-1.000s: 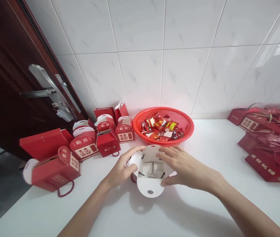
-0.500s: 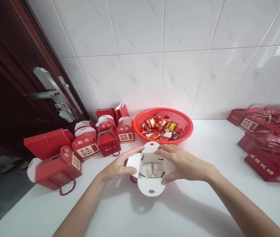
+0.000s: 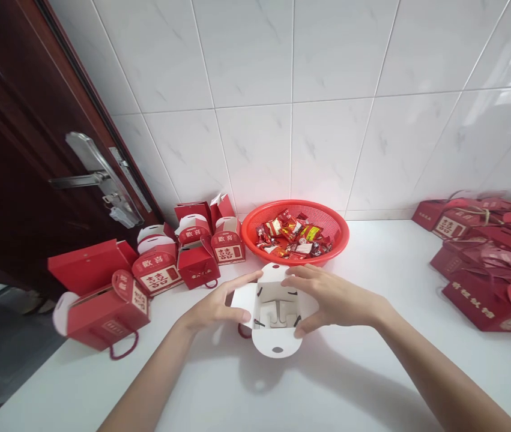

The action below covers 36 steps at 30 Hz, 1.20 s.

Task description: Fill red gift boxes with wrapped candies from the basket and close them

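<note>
An opened paper gift box [image 3: 277, 343] stands on the white table between my hands, its white inside facing up and its flaps spread. Folded bottom tabs and dark cord ends show within it. My left hand [image 3: 221, 306] grips the left flap, thumb on the inner face and fingers behind. On the other side, my right hand [image 3: 334, 295] holds the right flap, with fingertips at the far corner and thumb at the near one. Just beyond the box sits a red plastic basket [image 3: 340, 240] of wrapped candies [image 3: 293, 233].
Several red gift boxes [image 3: 156, 267] stand at the left, one larger box [image 3: 102, 321] with its lid raised. More dark red boxes [image 3: 484, 300] are piled at the right. A tiled wall [image 3: 255, 150] bounds the back, and a brown door [image 3: 16, 132] is at far left.
The view has tilted and shifted slightly. Both hands keep the same hold on the gift box, which stays in place.
</note>
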Tool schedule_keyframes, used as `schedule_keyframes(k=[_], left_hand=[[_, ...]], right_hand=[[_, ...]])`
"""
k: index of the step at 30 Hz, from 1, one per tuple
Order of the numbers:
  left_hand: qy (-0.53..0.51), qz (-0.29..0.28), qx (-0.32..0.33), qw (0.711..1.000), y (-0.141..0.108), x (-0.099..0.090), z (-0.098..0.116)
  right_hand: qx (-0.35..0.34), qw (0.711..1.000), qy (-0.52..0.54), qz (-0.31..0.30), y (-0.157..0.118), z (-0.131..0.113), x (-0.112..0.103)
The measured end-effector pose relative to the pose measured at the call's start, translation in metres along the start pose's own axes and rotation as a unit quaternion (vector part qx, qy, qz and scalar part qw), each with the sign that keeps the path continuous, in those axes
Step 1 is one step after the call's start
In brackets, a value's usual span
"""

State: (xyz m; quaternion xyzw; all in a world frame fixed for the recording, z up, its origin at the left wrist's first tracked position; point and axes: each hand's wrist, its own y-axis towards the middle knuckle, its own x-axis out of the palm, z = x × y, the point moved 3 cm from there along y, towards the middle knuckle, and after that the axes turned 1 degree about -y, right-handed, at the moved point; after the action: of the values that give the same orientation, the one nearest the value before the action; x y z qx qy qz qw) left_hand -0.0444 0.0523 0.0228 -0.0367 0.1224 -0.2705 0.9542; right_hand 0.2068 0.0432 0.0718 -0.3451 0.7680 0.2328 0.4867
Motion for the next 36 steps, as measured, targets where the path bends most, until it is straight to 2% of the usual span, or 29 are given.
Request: schedule_keyframes(k=[7,11,15,19,22,26,29,31,36], left_hand=[[0.000,0.007,0.019,1.000,0.001,0.007,0.007],[0.015,0.010,0.018,1.000,0.000,0.009,0.016],[0.076,0.024,0.037,0.996,-0.002,0.005,0.026],[0.105,0.022,0.039,0.994,-0.003,-0.003,0.037],[0.115,0.047,0.048,0.991,0.006,-0.012,0.051],[0.150,0.088,0.069,0.982,0.044,-0.024,0.076],[0.278,0.074,0.045,0.957,0.089,-0.026,0.086],[0.354,0.049,-0.012,0.934,0.120,-0.027,0.083],[0.393,0.008,-0.100,0.914,0.181,-0.025,0.058]], right_hand=[[-0.022,0.999,-0.010,0.028,-0.007,-0.003,-0.012],[-0.056,0.996,0.009,0.069,-0.010,-0.005,-0.021],[-0.064,0.991,0.024,0.118,-0.015,-0.003,-0.032],[-0.043,0.982,0.051,0.176,-0.019,0.011,-0.044],[-0.013,0.973,0.079,0.217,-0.016,0.031,-0.047],[0.023,0.968,0.098,0.232,-0.002,0.060,-0.034],[0.050,0.970,0.106,0.211,0.009,0.073,-0.020],[0.067,0.972,0.100,0.201,0.014,0.076,-0.014],[0.079,0.976,0.078,0.189,0.017,0.074,-0.012]])
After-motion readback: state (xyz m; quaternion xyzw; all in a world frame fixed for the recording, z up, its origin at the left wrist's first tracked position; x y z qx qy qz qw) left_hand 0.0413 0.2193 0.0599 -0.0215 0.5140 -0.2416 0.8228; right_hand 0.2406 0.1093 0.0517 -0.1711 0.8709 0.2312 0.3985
